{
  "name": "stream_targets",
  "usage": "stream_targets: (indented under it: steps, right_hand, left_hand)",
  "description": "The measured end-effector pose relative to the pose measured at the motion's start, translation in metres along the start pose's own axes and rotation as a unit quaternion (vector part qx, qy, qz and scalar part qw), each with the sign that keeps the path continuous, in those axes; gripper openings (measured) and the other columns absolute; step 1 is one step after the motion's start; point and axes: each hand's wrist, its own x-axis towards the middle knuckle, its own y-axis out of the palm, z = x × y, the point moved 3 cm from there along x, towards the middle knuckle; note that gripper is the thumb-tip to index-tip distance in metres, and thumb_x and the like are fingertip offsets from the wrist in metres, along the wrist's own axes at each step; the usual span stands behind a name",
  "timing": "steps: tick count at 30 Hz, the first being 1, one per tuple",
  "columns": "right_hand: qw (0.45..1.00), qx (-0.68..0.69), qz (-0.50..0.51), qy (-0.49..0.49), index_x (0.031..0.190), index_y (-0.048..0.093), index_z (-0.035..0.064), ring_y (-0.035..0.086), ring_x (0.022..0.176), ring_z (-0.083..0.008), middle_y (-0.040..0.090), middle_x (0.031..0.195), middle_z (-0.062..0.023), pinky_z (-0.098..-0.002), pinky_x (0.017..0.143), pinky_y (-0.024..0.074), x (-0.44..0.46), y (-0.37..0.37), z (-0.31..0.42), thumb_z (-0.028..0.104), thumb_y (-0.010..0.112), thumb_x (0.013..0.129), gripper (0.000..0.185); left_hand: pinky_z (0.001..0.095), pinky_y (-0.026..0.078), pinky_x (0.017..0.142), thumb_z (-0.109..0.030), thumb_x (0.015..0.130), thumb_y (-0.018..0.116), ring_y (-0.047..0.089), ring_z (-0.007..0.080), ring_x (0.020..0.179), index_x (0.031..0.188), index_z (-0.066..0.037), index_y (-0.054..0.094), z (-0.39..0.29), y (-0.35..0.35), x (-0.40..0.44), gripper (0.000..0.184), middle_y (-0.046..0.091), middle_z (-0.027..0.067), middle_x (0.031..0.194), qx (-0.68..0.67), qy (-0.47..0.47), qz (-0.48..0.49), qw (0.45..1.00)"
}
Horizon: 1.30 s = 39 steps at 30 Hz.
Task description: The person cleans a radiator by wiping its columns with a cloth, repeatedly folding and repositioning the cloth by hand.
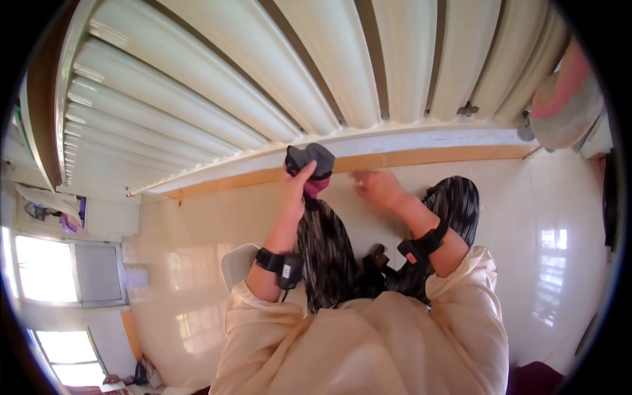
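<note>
My left hand is closed on a bundle of dark grey cloth, thumb across its front. A magenta cloth part hangs below the grey, over my left knee. To the right of the bundle, apart from it, is my right hand, slightly blurred. Its fingers point left toward the cloth and look bent; whether anything is between them cannot be made out. Both forearms wear black straps with small boxes.
A cream slatted radiator-like panel spans the top, above a wooden strip. Pink and grey cloth hangs at the upper right. A white seat edge shows beside my left forearm. Windows are at the left.
</note>
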Motion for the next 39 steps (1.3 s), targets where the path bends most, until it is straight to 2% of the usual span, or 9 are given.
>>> stream_targets:
  steps: [2,4,6,19,22,24,29,34,39]
  right_hand:
    - [0.991,0.128,-0.022,0.03,0.109,0.061,0.0087,0.064,0.092,-0.0296,0.064,0.106,-0.0142,-0.0391,0.077,0.0501,0.009,-0.014,0.005,0.023,0.062,0.082,0.03]
    - [0.965,0.251,-0.042,0.06,0.113,0.06,0.009,0.064,0.092,-0.0259,0.064,0.108,-0.0118,-0.0347,0.077,0.0504,0.01,-0.023,0.013,0.023,0.064,0.084,0.032]
    - [0.859,0.506,-0.02,0.071,0.114,0.059,0.0076,0.062,0.093,-0.0167,0.064,0.106,-0.0028,-0.0278,0.079,0.0476,0.009,-0.027,0.025,0.025,0.063,0.087,0.032]
    - [0.851,0.524,0.021,0.037,0.092,0.058,0.0068,0.054,0.094,-0.0077,0.06,0.101,-0.0008,-0.0258,0.088,0.0424,0.013,-0.018,0.032,0.012,0.063,0.088,0.008]
    - [0.832,0.552,-0.032,0.038,0.09,0.059,0.0083,0.055,0.087,-0.007,0.059,0.09,0.0004,-0.0258,0.08,0.0458,0.014,-0.017,0.026,0.015,0.06,0.09,0.007]
    - [0.814,0.553,-0.039,0.172,0.087,0.057,0.0098,0.055,0.072,-0.0062,0.057,0.08,0.0027,-0.0234,0.067,0.0467,0.013,-0.023,0.021,0.024,0.063,0.089,0.016]
    - [0.778,0.572,-0.009,0.26,0.106,0.059,0.0078,0.058,0.08,-0.0095,0.061,0.092,-0.0015,-0.0253,0.069,0.0481,0.009,-0.022,0.03,0.035,0.065,0.086,0.034]
    - [0.862,0.484,0.141,0.049,0.127,0.05,0.003,0.055,0.1,-0.0139,0.059,0.111,-0.0051,-0.0272,0.085,0.0457,0.003,-0.018,0.053,0.033,0.066,0.085,0.054]
    - [0.848,0.497,0.102,0.154,0.115,0.061,-0.0003,0.059,0.097,-0.0115,0.064,0.108,-0.0049,-0.026,0.087,0.0462,0.005,-0.01,0.036,0.019,0.059,0.091,0.031]
  left_hand:
    - [0.0332,0.051,0.08,-0.015,0.082,0.069,0.063,0.0213,0.091,0.118,0.001,0.053,-0.005,-0.01,-0.014,0.043,0.063,0.011,0.106,-0.149,-0.178,0.045,0.972]
    - [0.0345,0.049,0.083,-0.019,0.086,0.064,0.062,0.0214,0.094,0.12,0.001,0.052,-0.013,-0.014,-0.028,0.041,0.062,0.011,0.108,-0.119,-0.207,0.038,0.97]
    - [0.0353,0.048,0.087,-0.018,0.086,0.062,0.061,0.0213,0.098,0.12,0.0,0.052,-0.013,-0.01,-0.039,0.04,0.061,0.0107,0.111,-0.224,-0.254,0.071,0.938]
    - [0.0345,0.041,0.097,-0.012,0.086,0.063,0.053,0.0201,0.112,0.129,0.001,0.044,0.005,-0.018,-0.064,0.048,0.054,0.009,0.124,-0.19,-0.153,0.095,0.965]
    - [0.0354,0.041,0.097,-0.015,0.088,0.062,0.053,0.0205,0.113,0.129,0.0,0.043,0.011,-0.024,-0.067,0.048,0.053,0.0092,0.124,-0.184,-0.162,0.111,0.963]
    - [0.036,0.042,0.097,-0.018,0.089,0.061,0.053,0.0207,0.114,0.13,0.0,0.043,0.01,-0.02,-0.07,0.048,0.053,0.0095,0.125,-0.192,-0.184,0.122,0.956]
    - [0.0368,0.044,0.096,-0.026,0.092,0.057,0.053,0.02,0.113,0.13,-0.001,0.043,0.005,-0.016,-0.071,0.047,0.053,0.0105,0.124,-0.269,-0.183,0.042,0.945]
    - [0.0364,0.044,0.096,-0.021,0.089,0.061,0.054,0.0202,0.112,0.131,-0.002,0.042,-0.022,-0.014,-0.081,0.049,0.053,0.0093,0.124,-0.302,-0.145,0.079,0.939]
    - [0.0333,0.041,0.098,-0.006,0.083,0.062,0.054,0.0189,0.113,0.132,-0.002,0.044,-0.023,-0.04,-0.083,0.052,0.055,0.0083,0.125,-0.17,-0.162,0.071,0.969]
